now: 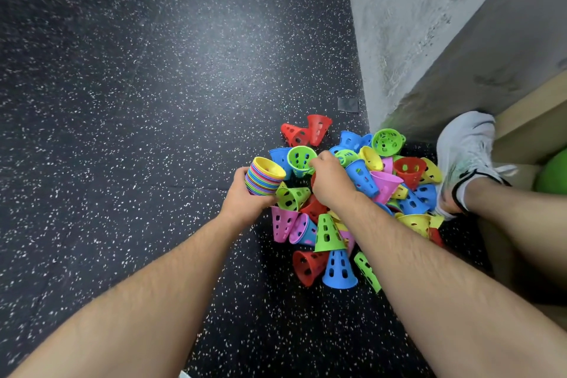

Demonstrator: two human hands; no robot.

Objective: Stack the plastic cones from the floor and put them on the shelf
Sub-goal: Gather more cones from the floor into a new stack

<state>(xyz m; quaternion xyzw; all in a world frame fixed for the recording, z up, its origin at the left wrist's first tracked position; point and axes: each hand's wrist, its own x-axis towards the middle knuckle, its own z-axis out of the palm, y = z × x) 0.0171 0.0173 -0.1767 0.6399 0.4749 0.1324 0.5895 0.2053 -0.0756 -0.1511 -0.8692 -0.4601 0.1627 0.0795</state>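
A heap of small perforated plastic cones (pixel 362 193) in red, blue, green, yellow and pink lies on the dark speckled floor near a wall corner. My left hand (pixel 245 196) grips a stack of nested cones (pixel 265 176), its open yellow mouth turned up and to the right. My right hand (pixel 329 181) pinches the rim of a green cone (pixel 299 159) at the heap's near-left top, just right of the stack. The shelf is not in view.
A rough grey wall (pixel 429 24) rises to the right of the heap. My right foot in a white shoe (pixel 466 153) stands beside the cones, next to a tan box edge (pixel 527 120) and a green ball (pixel 552 172). Speckled floor (pixel 138 101) stretches left.
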